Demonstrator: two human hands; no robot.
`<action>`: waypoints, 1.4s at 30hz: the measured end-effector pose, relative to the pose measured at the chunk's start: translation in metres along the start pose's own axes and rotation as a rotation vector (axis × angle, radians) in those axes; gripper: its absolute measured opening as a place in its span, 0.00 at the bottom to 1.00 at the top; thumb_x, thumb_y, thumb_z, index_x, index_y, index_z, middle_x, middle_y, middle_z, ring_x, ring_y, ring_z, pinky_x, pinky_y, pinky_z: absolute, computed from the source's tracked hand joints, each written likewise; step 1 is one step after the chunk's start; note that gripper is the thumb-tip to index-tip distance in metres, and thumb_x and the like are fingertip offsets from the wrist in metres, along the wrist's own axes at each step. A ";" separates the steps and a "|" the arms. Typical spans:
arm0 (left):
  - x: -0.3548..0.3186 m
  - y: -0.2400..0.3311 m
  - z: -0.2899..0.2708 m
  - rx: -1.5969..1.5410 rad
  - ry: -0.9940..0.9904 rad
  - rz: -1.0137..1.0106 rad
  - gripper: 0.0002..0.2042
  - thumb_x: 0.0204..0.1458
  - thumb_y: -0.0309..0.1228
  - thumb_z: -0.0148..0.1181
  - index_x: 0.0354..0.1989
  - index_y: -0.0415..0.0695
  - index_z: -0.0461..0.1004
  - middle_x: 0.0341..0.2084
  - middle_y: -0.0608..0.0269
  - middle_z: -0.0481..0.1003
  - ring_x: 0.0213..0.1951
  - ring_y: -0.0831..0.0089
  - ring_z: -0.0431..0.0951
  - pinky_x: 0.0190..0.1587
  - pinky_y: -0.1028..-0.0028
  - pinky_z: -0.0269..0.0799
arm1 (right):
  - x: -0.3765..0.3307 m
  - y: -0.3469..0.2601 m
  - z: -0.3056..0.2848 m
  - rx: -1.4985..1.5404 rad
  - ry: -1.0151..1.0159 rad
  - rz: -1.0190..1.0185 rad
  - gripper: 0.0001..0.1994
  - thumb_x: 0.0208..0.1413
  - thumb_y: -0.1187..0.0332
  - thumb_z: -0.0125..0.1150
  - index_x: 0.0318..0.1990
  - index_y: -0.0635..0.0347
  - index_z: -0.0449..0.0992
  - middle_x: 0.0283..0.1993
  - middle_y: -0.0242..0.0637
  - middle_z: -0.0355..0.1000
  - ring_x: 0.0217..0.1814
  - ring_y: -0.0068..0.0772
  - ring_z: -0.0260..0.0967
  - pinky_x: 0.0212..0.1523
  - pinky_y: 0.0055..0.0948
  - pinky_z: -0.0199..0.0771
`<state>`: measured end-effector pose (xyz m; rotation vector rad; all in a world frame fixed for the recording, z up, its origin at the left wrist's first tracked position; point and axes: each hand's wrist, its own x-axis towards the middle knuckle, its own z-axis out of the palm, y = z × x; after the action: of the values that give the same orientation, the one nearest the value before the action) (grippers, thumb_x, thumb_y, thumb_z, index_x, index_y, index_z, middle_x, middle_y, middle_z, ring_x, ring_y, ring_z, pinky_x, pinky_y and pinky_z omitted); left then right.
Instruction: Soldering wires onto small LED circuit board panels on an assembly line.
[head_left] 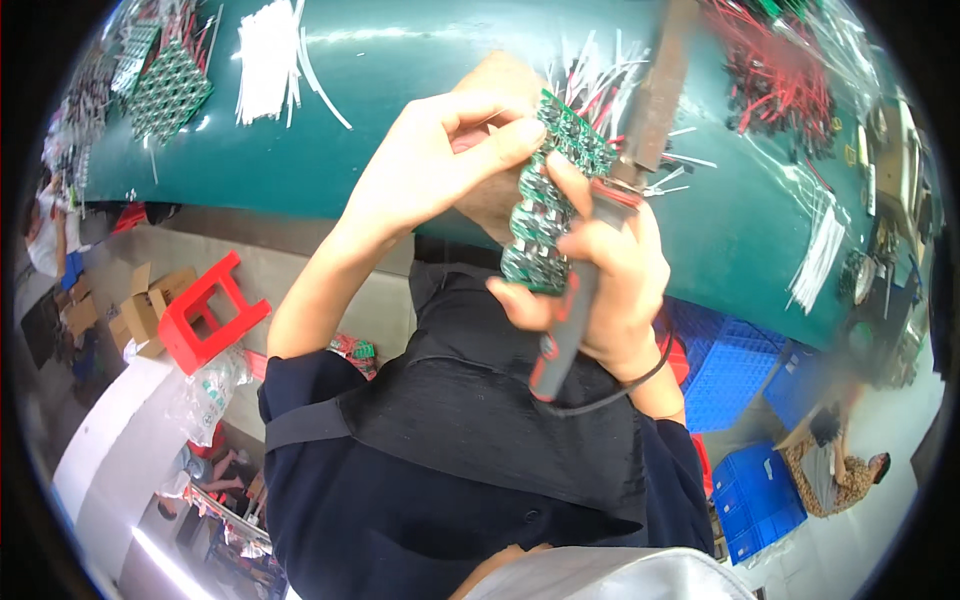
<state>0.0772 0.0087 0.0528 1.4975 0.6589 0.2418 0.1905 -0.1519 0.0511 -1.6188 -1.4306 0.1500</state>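
Toward one o'clock, partly over the worktop [250, 165], the left hand [430, 150] pinches the green circuit panel [541, 215]; the right hand [622, 270] grasps its side plus the soldering iron [656, 110], best kept angled clear of the left hand.

Widest gap: bare green tabletop [740, 225] right of right hand [618, 270], up to white wire bundle [822, 255]. Second lane left of left hand [435, 150], running to board stack [175, 90]; white strip bundle [265, 65] obstructs its far part. Between hands: blocked by green circuit panel [540, 215]. Long-shafted tool [655, 95] slants up from right hand, cutting off direct path from panel to red wire pile [785, 85]. Loose wires [600, 70] crowd beyond panel, ends poking out past shaft. Cord [640, 378] crosses right forearm.
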 end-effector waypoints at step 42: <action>-0.005 -0.064 -0.013 0.352 0.267 0.476 0.04 0.52 0.21 0.57 0.32 0.37 0.68 0.36 0.57 0.77 0.34 0.72 0.76 0.34 0.76 0.76 | 0.017 0.005 -0.002 0.188 -0.128 0.189 0.09 0.46 0.75 0.60 0.36 0.65 0.81 0.25 0.38 0.72 0.23 0.29 0.64 0.27 0.25 0.64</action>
<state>0.0502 0.0109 -0.0066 1.9740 0.5646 0.7301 0.2004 -0.1388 0.0570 -1.6088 -1.3143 0.4908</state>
